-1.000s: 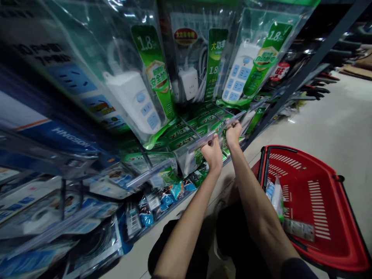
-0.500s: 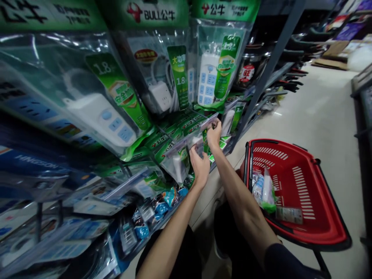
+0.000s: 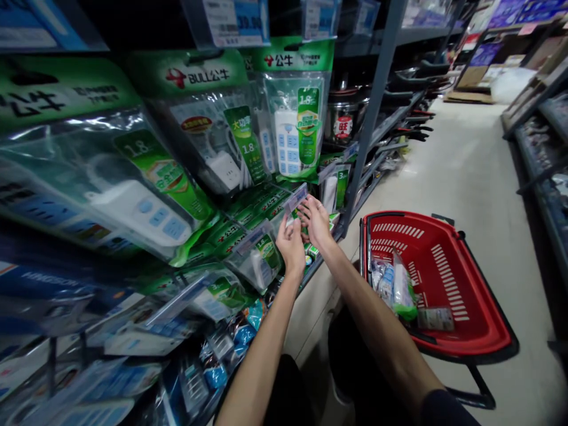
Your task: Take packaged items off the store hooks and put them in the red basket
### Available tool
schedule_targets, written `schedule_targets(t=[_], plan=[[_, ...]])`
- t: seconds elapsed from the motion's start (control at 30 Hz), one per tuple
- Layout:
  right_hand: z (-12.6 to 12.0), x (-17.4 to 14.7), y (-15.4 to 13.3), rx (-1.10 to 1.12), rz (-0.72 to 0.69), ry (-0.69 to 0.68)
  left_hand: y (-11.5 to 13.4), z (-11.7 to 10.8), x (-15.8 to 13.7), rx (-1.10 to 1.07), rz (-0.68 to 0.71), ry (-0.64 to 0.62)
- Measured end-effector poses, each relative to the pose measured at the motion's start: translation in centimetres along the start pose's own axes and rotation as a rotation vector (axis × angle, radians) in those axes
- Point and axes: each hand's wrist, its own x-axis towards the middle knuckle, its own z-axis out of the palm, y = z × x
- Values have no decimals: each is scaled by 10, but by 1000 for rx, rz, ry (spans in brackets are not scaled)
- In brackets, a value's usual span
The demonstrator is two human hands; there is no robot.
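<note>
Both of my hands reach to a low hook of hanging power strip packs with green headers. My left hand (image 3: 291, 247) is at the front of a pack, thumb and fingers apart around its near edge. Close on its right, my right hand (image 3: 318, 222) has its fingers spread, the tips beside the same pack and just below a clear price tag holder (image 3: 296, 198). That pack is mostly hidden by my fingers. Left of my hands hangs another clear power strip pack (image 3: 260, 263) marked 1.8.
Larger power strip packs (image 3: 164, 204) hang above on the left. A red shopping basket (image 3: 481, 319) with a few packaged items stands on the floor at right. A grey shelf post (image 3: 370, 100) rises beyond my hands. Pots and pans line the shelves farther along the aisle.
The view has tilted up, showing price tags above. My right hand has let go of the price tag holder's end and spread its fingers. My left hand has come closer to it.
</note>
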Motion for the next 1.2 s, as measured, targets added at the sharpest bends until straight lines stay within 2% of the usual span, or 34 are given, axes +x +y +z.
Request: schedule_targets(t=[0.1,0.23,0.37,0.53,0.67,0.73,0.8,0.83,0.9,0.93,1.0,1.07,1.13,1.2], plan=[[1,0,-6,49,23,51,4,6,1,-49,-33,31],[-3,4,-11,43,17,-2,13,12,5,-51,1,57],[-7,6,-11,-11,-3,11,17,12,9,-28,28,102],[-9,3,-12,-38,34,10,15,11,5,6,22,90],[-12,8,-26,-135,30,49,6,5,-6,37,-69,19],[-26,15,-46,-167,-28,72,0,0,-11,65,-139,-61],[-57,17,-73,-280,-134,123,-4,-6,-16,105,-180,-120],[-79,13,-87,-410,-187,165,-5,-10,-17,124,-187,-139],[-134,-3,-112,-853,-224,343,-5,-16,-19,155,-191,-168],[-164,-16,-120,-1134,-147,412,-5,-19,-19,167,-194,-186],[-222,-47,-123,-1302,-9,439,-5,-24,-19,186,-203,-218],[-270,-79,-111,-1424,157,356,-5,-26,-19,207,-221,-231],[-303,-103,-87,-1523,314,240,-6,-27,-20,228,-241,-236],[-322,-116,-63,-1607,449,135,-7,-25,-22,238,-253,-256]])
